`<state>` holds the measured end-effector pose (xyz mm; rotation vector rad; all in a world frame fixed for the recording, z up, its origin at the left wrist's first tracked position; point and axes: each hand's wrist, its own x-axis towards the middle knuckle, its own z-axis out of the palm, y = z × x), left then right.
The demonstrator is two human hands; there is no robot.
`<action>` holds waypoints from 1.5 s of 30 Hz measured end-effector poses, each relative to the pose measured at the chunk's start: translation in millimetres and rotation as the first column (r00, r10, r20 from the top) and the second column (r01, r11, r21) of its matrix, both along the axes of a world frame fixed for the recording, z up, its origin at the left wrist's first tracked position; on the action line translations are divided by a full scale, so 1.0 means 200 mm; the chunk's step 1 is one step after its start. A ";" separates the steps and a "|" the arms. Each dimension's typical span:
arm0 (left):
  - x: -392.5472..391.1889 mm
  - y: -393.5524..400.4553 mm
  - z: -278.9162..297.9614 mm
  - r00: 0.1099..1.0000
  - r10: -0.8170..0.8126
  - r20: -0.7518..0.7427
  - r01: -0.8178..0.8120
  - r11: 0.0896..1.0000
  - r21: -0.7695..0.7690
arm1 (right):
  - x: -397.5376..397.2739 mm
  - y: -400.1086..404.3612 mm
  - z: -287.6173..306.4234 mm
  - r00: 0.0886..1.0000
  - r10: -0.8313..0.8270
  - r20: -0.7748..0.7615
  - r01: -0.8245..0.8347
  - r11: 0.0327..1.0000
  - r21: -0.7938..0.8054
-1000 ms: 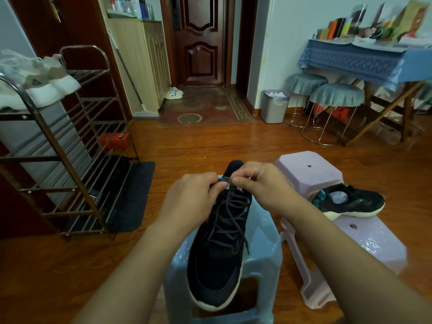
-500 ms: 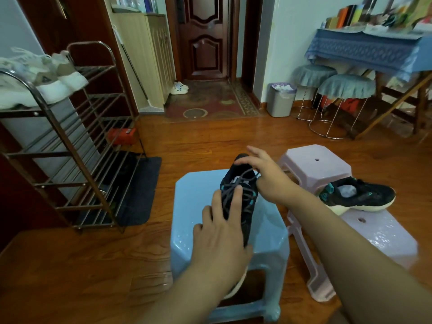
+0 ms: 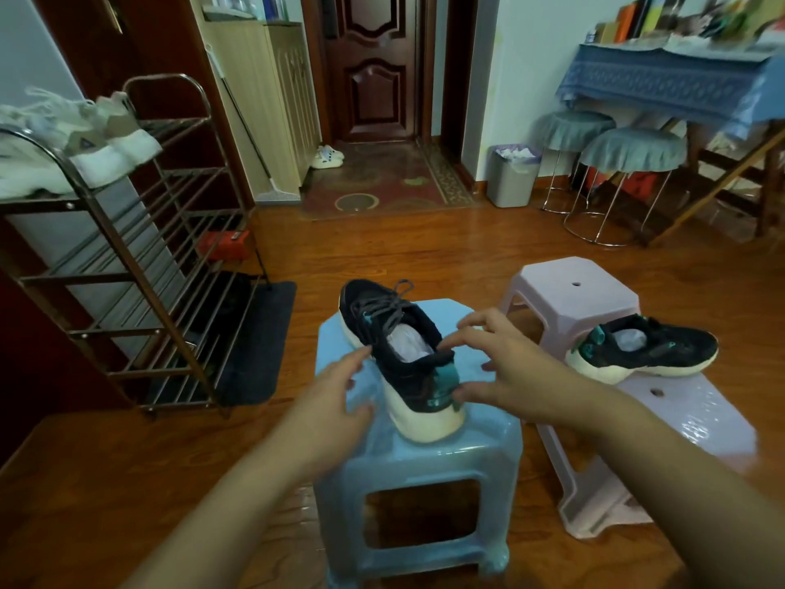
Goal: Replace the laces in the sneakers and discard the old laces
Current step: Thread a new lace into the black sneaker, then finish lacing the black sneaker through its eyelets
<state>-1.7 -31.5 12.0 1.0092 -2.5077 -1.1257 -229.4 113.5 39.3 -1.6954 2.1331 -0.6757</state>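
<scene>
Behind right hand (image 3: 516,369) — sneaker (image 3: 403,359) heel partly hidden

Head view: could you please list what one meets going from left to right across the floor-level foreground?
Shoe rack → dark mat → left hand → sneaker on the blue stool → right hand → second sneaker on the pink stool.

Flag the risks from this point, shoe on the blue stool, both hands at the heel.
1. The sneaker sits diagonally on the blue stool, its heel sole near the front edge; a nudge from the right hand or left hand could tip it off.
2. The grey lace looks loose at the top and may slip out of the eyelets.
3. The second sneaker overhangs the pink stool.
</scene>
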 end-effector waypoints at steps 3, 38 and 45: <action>-0.08 0.08 -0.03 0.997 -0.033 -0.069 0.039 0.995 0.091 | 0.07 -0.06 -0.05 0.996 -0.033 0.081 0.037 0.998 -0.051; -2.12 0.65 -0.40 0.802 -0.280 0.527 0.573 0.609 -0.549 | -0.87 1.05 -0.61 0.273 -0.943 0.189 0.954 0.292 0.076; -1.64 0.57 -0.02 0.942 -0.260 0.212 0.336 0.710 -0.619 | -0.81 0.93 -0.67 0.327 -0.945 -0.006 0.921 0.317 0.226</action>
